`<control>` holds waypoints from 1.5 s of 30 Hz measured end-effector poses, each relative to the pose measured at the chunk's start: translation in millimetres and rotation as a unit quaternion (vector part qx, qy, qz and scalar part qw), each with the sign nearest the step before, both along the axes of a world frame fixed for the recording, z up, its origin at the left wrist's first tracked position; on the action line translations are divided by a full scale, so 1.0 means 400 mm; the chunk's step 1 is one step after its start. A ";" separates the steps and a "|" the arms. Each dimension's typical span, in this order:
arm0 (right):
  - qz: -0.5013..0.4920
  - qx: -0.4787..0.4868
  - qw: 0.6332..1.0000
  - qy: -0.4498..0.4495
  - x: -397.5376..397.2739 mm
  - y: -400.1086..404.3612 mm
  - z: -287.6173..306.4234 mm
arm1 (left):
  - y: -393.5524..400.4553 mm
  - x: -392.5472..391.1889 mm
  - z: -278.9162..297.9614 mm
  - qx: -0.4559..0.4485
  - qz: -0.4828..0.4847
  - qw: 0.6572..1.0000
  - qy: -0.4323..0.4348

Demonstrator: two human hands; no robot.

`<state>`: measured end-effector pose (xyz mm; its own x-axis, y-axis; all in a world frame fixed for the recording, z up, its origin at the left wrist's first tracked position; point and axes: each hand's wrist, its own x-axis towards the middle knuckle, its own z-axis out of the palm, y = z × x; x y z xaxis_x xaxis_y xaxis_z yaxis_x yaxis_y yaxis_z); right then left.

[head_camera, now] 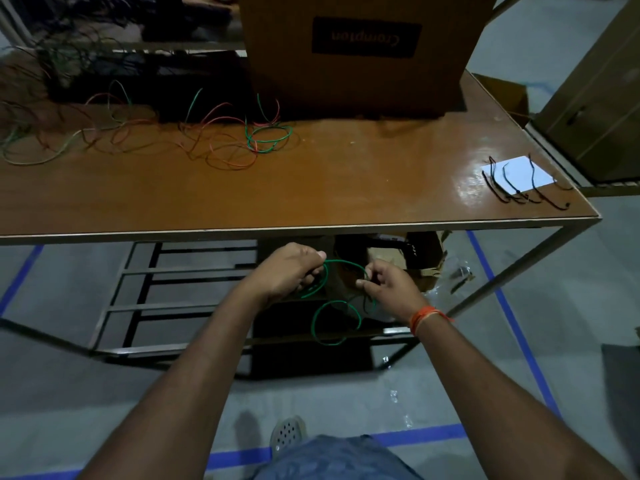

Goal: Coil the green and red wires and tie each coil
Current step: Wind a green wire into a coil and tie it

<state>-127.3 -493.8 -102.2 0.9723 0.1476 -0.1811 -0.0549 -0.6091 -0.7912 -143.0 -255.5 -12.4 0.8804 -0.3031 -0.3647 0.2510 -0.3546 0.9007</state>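
broadly, a long brown surface fills the middle of the view, its near edge running left to right above both hands. on its far side stands a big cardboard box with a dark label that reads "crompton", upside down from here. left of the box, loose red and green wires sprawl in a tangle across the far left of the surface, with one small green loop among them just in front of the box's left corner. near the right end lies a white sheet of paper, and several short black ties lie on and beside it.

nearer than the surface edge, over the floor with its blue tape lines, both hands work a green wire. the left hand has its fingers curled round one side of an upper loop of it. the right hand, with an orange thread band at the wrist, pinches the other side of that loop between thumb and fingers. the wire arcs between the two hands, and a second loop of it hangs just below, nearer the right hand.
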 end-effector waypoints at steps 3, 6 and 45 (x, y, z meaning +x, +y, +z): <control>0.006 0.079 0.994 0.075 -0.009 0.018 0.017 | -0.002 0.004 -0.011 -0.002 0.008 1.000 0.002; 0.012 0.152 0.978 0.146 -0.011 0.025 0.026 | 0.000 0.008 -0.023 -0.002 0.018 1.000 0.004; -0.049 -0.132 0.988 0.069 0.055 -0.049 -0.103 | -0.083 -0.050 0.010 -0.151 0.081 0.984 0.050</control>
